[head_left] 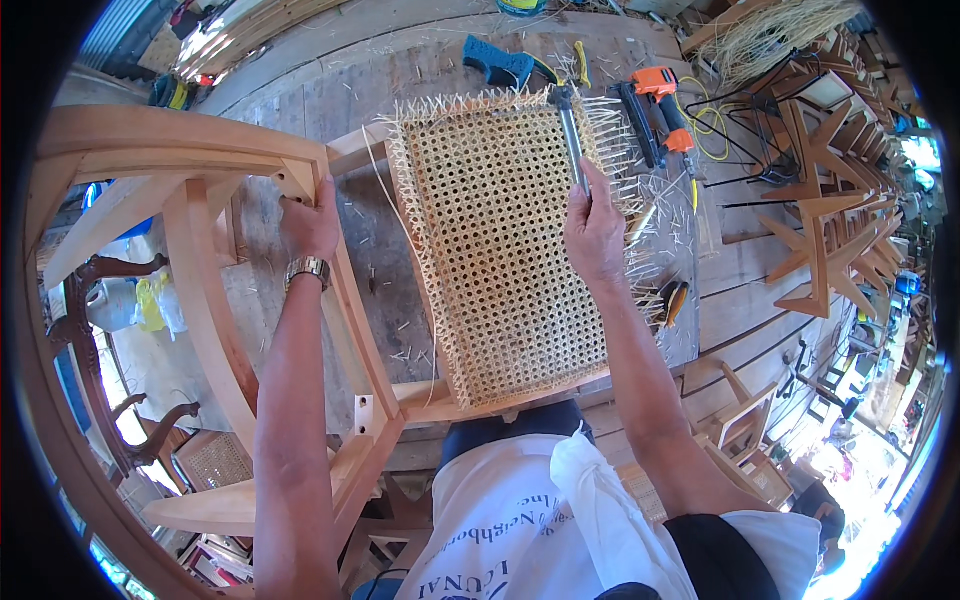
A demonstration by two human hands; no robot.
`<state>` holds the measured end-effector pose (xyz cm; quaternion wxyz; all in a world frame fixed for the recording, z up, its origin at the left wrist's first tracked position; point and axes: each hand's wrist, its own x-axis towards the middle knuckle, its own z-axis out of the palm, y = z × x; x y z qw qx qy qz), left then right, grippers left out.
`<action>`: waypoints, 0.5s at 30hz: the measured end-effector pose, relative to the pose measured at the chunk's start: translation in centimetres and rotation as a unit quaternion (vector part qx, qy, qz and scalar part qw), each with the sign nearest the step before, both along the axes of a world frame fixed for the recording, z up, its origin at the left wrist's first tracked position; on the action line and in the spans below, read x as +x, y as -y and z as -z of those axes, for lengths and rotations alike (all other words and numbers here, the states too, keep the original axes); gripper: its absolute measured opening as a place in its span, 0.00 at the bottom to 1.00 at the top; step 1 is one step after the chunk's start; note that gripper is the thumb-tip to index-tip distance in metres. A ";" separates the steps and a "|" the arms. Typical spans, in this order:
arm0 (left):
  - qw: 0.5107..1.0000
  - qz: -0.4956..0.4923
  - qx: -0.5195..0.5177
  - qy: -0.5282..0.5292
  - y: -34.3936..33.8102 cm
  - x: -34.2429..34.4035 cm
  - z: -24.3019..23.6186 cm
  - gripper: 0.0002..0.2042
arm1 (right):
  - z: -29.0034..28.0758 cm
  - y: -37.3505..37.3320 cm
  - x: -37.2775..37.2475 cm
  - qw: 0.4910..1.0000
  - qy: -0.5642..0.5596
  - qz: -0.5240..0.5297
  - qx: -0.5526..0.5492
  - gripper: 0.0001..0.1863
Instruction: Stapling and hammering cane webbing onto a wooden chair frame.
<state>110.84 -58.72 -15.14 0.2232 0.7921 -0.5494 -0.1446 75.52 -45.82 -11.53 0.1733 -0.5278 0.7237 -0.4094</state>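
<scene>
My left hand (311,222), with a metal-banded watch at the wrist, is closed around a rail of a pale wooden chair frame (352,300). The frame stands on its side at the left. In my right hand (597,225) is a hammer (570,128), gripped by its silvery shaft, its dark head at the far edge of the cane webbing. This woven cane panel (510,250) covers a wooden seat frame in front of me. Loose cane ends stick out along its far and right edges, and one long strand hangs at the left.
An orange and black nail gun (655,112) lies right of the panel, beside a yellow hose (712,125). Beyond the panel are a blue thing (495,62) and a yellow-handled tool (582,64). Cane scraps litter the worktable (300,95). Wooden chair parts (825,215) are stacked at the right.
</scene>
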 end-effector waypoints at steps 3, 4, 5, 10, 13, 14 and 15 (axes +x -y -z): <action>1.000 0.002 0.007 0.006 0.0 -0.3 -0.2 0.37 | 1.9 0.7 -0.3 0.999 -0.049 0.010 -0.009 0.19; 1.000 0.001 0.006 0.005 0.0 -0.5 -0.3 0.36 | 2.7 0.9 -0.5 0.996 -0.084 0.017 0.013 0.19; 1.000 -0.002 0.004 0.004 0.1 -0.6 -0.5 0.36 | 2.5 1.4 -0.5 0.997 -0.075 0.013 0.019 0.19; 1.000 -0.005 0.010 -0.003 0.0 -0.9 -0.8 0.35 | 1.2 0.6 -1.6 0.999 -0.028 0.009 0.029 0.17; 1.000 -0.006 0.004 0.000 -0.4 -0.1 -0.6 0.35 | -1.6 0.1 -0.2 0.999 -0.025 0.026 0.021 0.17; 1.000 0.000 -0.004 0.000 -0.2 -0.3 -0.6 0.36 | -1.1 0.2 -0.3 0.999 -0.029 0.026 0.000 0.17; 1.000 0.005 -0.003 -0.001 -0.1 -0.6 -0.6 0.36 | 0.7 0.7 -0.7 0.998 -0.060 0.019 -0.001 0.18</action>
